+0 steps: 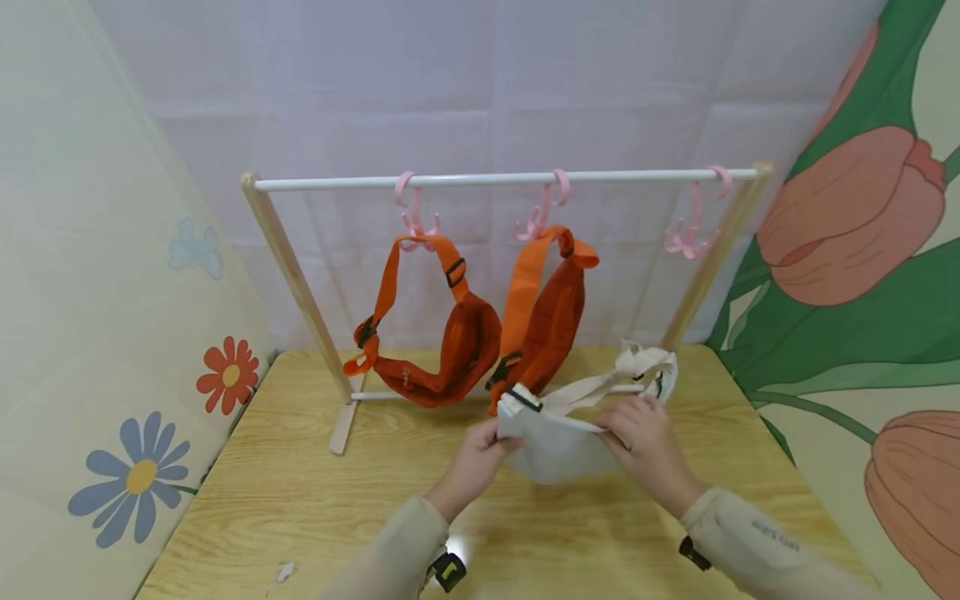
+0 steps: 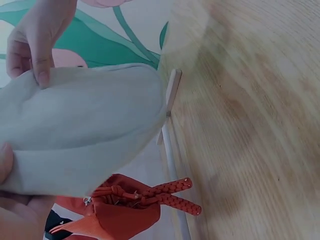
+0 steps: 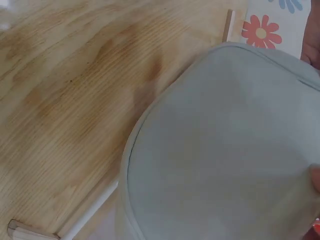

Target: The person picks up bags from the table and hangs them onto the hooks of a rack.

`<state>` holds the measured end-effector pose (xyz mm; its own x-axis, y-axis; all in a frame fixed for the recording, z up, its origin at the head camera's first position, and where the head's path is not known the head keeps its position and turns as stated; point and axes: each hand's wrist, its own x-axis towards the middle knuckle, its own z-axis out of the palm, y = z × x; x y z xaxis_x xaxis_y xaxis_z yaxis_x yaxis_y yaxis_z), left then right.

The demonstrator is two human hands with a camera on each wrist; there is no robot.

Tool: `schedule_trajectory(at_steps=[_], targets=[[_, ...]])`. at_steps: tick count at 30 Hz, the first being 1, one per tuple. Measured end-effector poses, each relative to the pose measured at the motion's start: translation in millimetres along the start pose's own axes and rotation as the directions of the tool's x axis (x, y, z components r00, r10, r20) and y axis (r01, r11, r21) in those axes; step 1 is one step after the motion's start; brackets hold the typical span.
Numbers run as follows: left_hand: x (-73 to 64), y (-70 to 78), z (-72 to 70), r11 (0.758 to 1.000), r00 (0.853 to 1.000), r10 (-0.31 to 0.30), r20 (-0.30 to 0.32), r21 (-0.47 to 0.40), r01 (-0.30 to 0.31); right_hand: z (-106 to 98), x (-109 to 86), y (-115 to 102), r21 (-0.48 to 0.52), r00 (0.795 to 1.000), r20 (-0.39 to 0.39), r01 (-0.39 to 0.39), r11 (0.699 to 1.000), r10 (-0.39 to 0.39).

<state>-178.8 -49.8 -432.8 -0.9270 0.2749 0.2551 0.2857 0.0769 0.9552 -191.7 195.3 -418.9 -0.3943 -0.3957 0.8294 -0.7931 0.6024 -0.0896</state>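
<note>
A cream waist bag point(image 1: 562, 450) is held between both hands above the table. My left hand point(image 1: 482, 457) pinches its left end near the buckle, thumb on the near side. At the upper edge, my right hand point(image 1: 643, 440) grips the bag with fingers and thumb. The bag's pale strap point(image 1: 592, 390) loops up behind toward the right. In the left wrist view the bag's smooth panel point(image 2: 95, 107) spans between the two hands. The right wrist view is mostly filled by its rounded end point(image 3: 215, 135).
Behind stands a rack with a white rail point(image 1: 480, 179) and wooden posts. Two orange waist bags point(image 1: 468, 342) point(image 1: 558, 321) hang from pink hooks point(image 1: 416, 221) point(image 1: 536, 218). A third pink hook point(image 1: 692, 233) hangs at the right with no bag on it. A small white scrap point(image 1: 286, 572) lies front left.
</note>
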Motion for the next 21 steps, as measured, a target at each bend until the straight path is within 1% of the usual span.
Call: schedule_trajectory(at_steps=[4,8,11,14,15,17,18,19,21], targets=[[0.5,2.8,-4.2,0.999,0.996,0.031,-0.081,0.024,-0.029,0.0,-1.9,-1.0,0.008,0.999,0.037,0.018,1.0,-0.018],[0.7,3.6,-10.3,0.995,0.987,0.08,-0.142,0.063,-0.071,-2.8,-0.5,-0.7,0.049,0.994,0.101,0.031,0.998,-0.036],[-0.1,2.7,-17.4,0.988,0.979,0.129,-0.159,0.101,-0.114,-7.0,1.7,0.7,0.097,0.986,0.165,0.003,0.995,-0.019],[-2.3,1.2,-25.1,0.976,0.968,0.186,-0.167,0.142,-0.163,-11.3,4.8,3.3,0.124,0.969,0.247,-0.056,0.991,0.024],[-3.1,0.6,-27.5,0.97,0.962,0.214,-0.168,0.157,-0.188,-12.6,6.3,4.1,0.122,0.96,0.276,-0.08,0.989,0.043],[-4.3,-0.6,-31.9,0.954,0.949,0.271,-0.163,0.179,-0.241,-14.7,9.8,5.4,0.104,0.933,0.348,-0.135,0.985,0.091],[-4.8,-1.0,-33.9,0.943,0.94,0.301,-0.159,0.194,-0.27,-15.7,11.9,6.1,0.093,0.914,0.389,-0.165,0.982,0.117],[-5.0,-1.3,-35.7,0.932,0.932,0.331,-0.15,0.209,-0.297,-16.7,13.9,6.5,0.08,0.891,0.43,-0.2,0.977,0.147],[-5.4,-0.2,-38.9,0.91,0.916,0.38,-0.129,0.232,-0.345,-17.7,17.4,8.0,0.047,0.838,0.506,-0.265,0.963,0.206]])
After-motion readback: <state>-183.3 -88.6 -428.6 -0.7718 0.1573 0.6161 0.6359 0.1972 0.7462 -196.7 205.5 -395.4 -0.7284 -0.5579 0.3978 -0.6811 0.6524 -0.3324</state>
